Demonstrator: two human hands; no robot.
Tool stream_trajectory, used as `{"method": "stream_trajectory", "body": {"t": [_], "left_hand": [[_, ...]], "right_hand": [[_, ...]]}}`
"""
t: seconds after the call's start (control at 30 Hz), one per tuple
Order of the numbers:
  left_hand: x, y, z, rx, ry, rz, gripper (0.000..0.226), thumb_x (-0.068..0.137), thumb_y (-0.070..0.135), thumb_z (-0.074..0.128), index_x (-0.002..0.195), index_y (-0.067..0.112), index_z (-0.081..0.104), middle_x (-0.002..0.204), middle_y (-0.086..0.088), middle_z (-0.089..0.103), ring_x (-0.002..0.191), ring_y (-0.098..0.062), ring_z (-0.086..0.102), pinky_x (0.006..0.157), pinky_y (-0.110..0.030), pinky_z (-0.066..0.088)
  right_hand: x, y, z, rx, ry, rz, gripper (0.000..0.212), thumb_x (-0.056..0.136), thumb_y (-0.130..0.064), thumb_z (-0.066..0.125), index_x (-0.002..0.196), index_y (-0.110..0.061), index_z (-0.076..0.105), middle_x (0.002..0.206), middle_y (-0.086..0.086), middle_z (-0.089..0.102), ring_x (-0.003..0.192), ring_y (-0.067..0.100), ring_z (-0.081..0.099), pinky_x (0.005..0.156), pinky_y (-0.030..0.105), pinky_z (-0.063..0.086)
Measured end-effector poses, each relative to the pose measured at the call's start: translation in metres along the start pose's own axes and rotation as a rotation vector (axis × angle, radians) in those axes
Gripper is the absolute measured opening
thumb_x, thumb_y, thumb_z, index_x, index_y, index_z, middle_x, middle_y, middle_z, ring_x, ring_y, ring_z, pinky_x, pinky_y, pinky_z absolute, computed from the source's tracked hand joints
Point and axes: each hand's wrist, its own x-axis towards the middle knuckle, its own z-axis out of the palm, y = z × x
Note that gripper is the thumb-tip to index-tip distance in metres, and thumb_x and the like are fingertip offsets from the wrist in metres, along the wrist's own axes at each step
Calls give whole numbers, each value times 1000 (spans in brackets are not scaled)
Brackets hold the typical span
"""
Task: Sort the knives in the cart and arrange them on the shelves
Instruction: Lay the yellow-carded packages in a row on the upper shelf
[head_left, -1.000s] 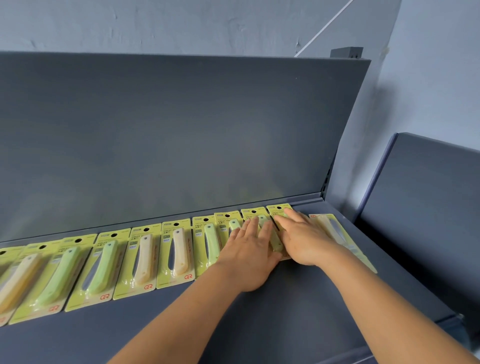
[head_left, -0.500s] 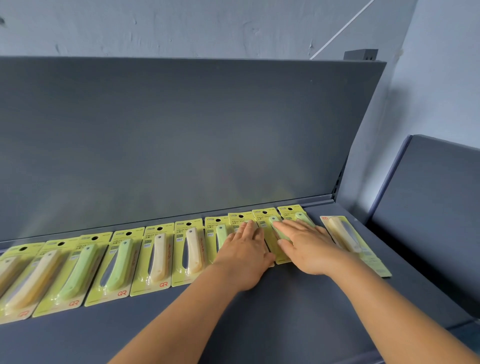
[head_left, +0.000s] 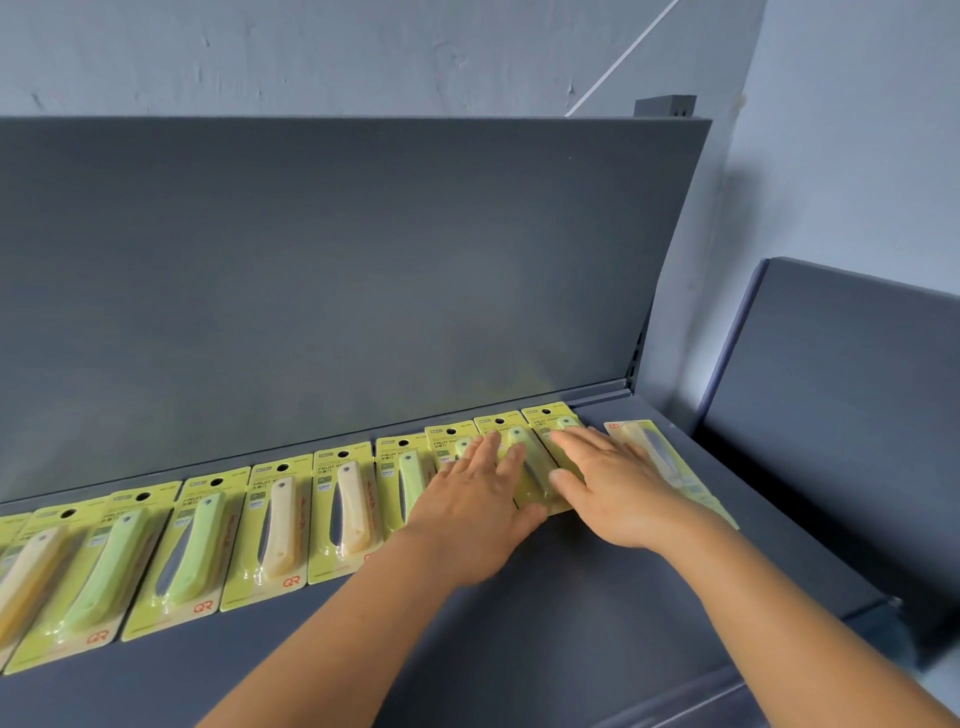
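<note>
Along the dark grey shelf (head_left: 597, 597) runs a row of packaged fruit knives (head_left: 280, 525), each sealed on a yellow-green card, lying flat side by side with their tops against the upright back panel (head_left: 337, 270). Handles in the row are green or cream. One further pack, the turned pack (head_left: 660, 457), lies at the right end, apart from the row and angled, with its red logo toward the back.

Both hands lie flat on the right end of the row, fingers straight and spread. The left hand (head_left: 478, 499) presses on two green-handled packs. The right hand (head_left: 618, 483) rests on the last pack in the row (head_left: 545, 418), just beside the turned pack. Neither hand grips anything. Between the hands one green-handled pack (head_left: 524, 462) shows.
</note>
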Motion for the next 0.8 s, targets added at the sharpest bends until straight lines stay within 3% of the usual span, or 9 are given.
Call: {"method": "stream_trajectory", "body": {"t": [0.13, 0.23, 0.33, 0.53, 0.63, 0.8], "left_hand": [[6, 21, 0, 16, -8, 148, 62, 99, 48, 32, 151, 28, 6, 160, -2, -1, 147, -20, 0, 117, -37, 8], [15, 37, 3, 40, -20, 203, 59, 100, 44, 32, 151, 30, 7, 160, -1, -1, 147, -20, -2, 117, -39, 6], [24, 44, 8, 79, -31, 223, 56, 100, 42, 30, 151, 29, 10, 160, 0, 3, 147, -20, 0, 117, -40, 6], [31, 47, 11, 44, -3, 220, 52, 100, 40, 32, 149, 26, 18, 156, 1, 19, 144, -19, 15, 118, -38, 12], [33, 50, 9, 40, 11, 223, 53, 98, 41, 35, 147, 25, 21, 155, 1, 23, 143, -19, 19, 117, -37, 14], [33, 63, 6, -15, 57, 261, 61, 96, 38, 43, 149, 23, 17, 156, 2, 19, 143, -19, 17, 116, -34, 11]], "right_hand": [[-7, 19, -8, -48, 93, 156, 50, 99, -35, 32, 147, -27, 24, 155, -3, 22, 141, 22, 21, 113, 39, 20], [-14, 36, -14, -70, 95, 329, 49, 96, -35, 39, 142, -22, 32, 145, 6, 37, 128, 30, 36, 103, 38, 34], [-19, 47, -15, -46, 85, 382, 43, 94, -32, 44, 136, -21, 40, 135, 7, 45, 117, 31, 43, 92, 37, 41], [-22, 58, -20, 48, 114, 502, 51, 89, -19, 54, 137, -19, 37, 132, 7, 43, 114, 31, 46, 79, 33, 40], [-21, 60, -23, -9, 102, 553, 42, 89, -22, 58, 127, -11, 47, 121, 10, 53, 109, 29, 51, 71, 29, 38], [-27, 61, -27, -90, 132, 527, 31, 83, -12, 63, 114, -10, 57, 110, 10, 63, 98, 28, 59, 64, 27, 40]]}}
